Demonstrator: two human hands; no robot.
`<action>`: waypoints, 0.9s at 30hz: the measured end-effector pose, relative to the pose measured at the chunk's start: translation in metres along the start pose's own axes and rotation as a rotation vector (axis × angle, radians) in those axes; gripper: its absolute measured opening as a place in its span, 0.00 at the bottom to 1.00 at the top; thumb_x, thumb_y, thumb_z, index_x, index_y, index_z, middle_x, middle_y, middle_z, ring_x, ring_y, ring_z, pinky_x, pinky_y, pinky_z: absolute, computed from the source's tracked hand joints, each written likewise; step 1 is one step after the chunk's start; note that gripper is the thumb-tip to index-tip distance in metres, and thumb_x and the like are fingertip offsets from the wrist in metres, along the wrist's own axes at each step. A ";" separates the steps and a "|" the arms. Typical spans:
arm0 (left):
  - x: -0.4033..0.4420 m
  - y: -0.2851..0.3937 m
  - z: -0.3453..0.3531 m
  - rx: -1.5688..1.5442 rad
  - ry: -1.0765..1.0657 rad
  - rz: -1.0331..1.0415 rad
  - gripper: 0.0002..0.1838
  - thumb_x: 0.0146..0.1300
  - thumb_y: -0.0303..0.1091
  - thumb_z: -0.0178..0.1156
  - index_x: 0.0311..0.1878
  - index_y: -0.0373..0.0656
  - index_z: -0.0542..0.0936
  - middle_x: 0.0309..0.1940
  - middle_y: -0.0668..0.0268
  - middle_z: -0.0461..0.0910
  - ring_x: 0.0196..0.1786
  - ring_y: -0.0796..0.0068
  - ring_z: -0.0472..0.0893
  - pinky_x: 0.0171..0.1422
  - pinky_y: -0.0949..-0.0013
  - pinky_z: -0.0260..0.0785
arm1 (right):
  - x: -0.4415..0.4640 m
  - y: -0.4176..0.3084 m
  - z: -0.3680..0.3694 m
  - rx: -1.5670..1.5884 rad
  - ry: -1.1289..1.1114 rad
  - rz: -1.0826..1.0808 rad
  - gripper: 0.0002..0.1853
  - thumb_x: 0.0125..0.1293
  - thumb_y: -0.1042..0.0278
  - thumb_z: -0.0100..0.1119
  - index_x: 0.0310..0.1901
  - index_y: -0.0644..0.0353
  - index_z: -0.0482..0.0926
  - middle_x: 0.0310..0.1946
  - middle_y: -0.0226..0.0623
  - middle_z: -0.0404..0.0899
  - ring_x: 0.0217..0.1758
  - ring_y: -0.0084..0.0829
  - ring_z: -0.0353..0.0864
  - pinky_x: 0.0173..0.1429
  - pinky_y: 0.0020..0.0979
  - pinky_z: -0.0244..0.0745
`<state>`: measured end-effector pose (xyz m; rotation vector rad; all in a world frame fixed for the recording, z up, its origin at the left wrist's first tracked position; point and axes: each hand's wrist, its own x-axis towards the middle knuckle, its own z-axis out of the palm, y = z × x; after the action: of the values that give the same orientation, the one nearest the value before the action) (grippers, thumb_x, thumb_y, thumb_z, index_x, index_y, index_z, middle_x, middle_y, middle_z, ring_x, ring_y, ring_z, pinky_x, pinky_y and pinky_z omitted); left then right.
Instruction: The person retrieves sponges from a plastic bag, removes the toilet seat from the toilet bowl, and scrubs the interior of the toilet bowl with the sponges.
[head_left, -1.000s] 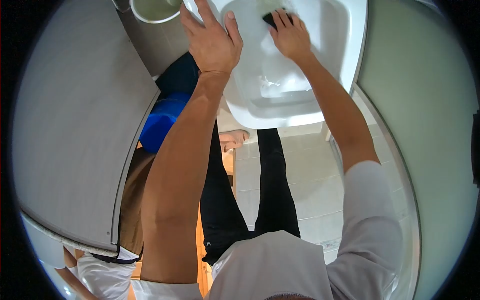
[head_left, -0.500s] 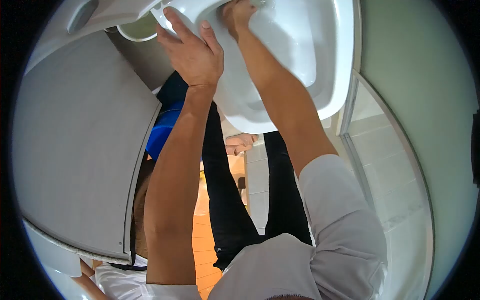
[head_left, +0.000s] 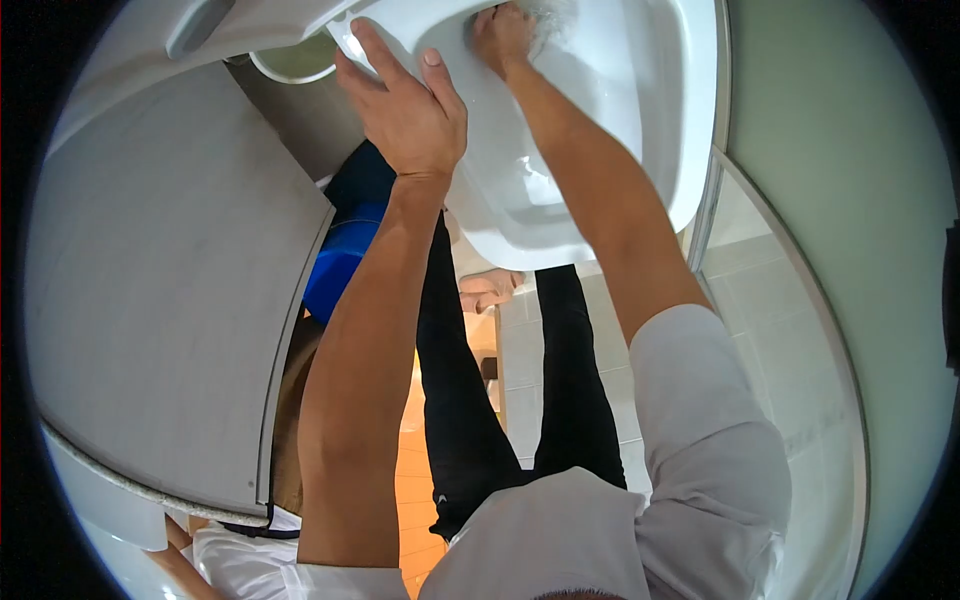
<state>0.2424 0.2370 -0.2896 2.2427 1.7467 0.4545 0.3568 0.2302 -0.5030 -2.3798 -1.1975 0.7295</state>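
Note:
My left hand [head_left: 415,112] rests with its fingers spread on the near left rim of a white washbasin [head_left: 690,150]; nothing is in its grasp. Inside the basin, close to the top of the view, my right hand [head_left: 504,40] has its fingers curled down toward the basin wall. What those fingers hold, if anything, is hidden. Splashing water [head_left: 553,22] shows just to the right of that hand.
A grey cabinet door or panel [head_left: 160,280] fills the left side. Behind my left forearm are a blue bucket-like container [head_left: 340,265] and a rounded container [head_left: 295,62] with a white rim. At right stands a pale green panel [head_left: 840,130]. Another person's white sleeve [head_left: 235,560] shows at lower left.
The view has shifted, so the basin and both arms appear a little farther right. My right hand has moved lower in view and clearer of the top edge, and the water splash beside it looks larger.

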 end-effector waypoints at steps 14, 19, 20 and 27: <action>-0.002 0.012 -0.016 -0.047 -0.057 -0.152 0.43 0.73 0.38 0.58 0.84 0.38 0.50 0.70 0.21 0.58 0.69 0.21 0.67 0.74 0.39 0.63 | -0.114 0.006 -0.118 -0.242 -0.281 -0.371 0.40 0.64 0.49 0.64 0.75 0.58 0.68 0.75 0.39 0.68 0.67 0.51 0.68 0.70 0.52 0.68; -0.004 0.016 -0.016 -0.074 -0.069 -0.184 0.49 0.70 0.44 0.61 0.85 0.40 0.46 0.73 0.22 0.56 0.70 0.22 0.66 0.75 0.40 0.63 | -0.110 0.005 -0.127 -0.323 -0.361 -0.372 0.43 0.64 0.47 0.65 0.78 0.57 0.64 0.78 0.37 0.65 0.68 0.51 0.68 0.70 0.51 0.68; -0.002 0.014 -0.016 -0.088 -0.071 -0.191 0.48 0.70 0.44 0.61 0.85 0.40 0.46 0.73 0.23 0.55 0.70 0.22 0.67 0.75 0.40 0.64 | -0.109 0.007 -0.125 -0.319 -0.361 -0.385 0.43 0.65 0.47 0.65 0.78 0.58 0.63 0.78 0.37 0.65 0.68 0.51 0.68 0.70 0.50 0.68; -0.004 0.019 -0.019 -0.087 -0.075 -0.206 0.47 0.71 0.46 0.59 0.85 0.42 0.48 0.75 0.29 0.55 0.68 0.27 0.69 0.69 0.41 0.72 | -0.140 0.014 -0.163 -0.394 -0.409 -0.520 0.43 0.64 0.49 0.68 0.77 0.58 0.65 0.80 0.37 0.63 0.64 0.49 0.69 0.69 0.47 0.69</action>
<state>0.2509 0.2285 -0.2647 1.9694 1.8572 0.3883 0.3926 0.0915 -0.3416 -2.0848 -2.1983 0.8819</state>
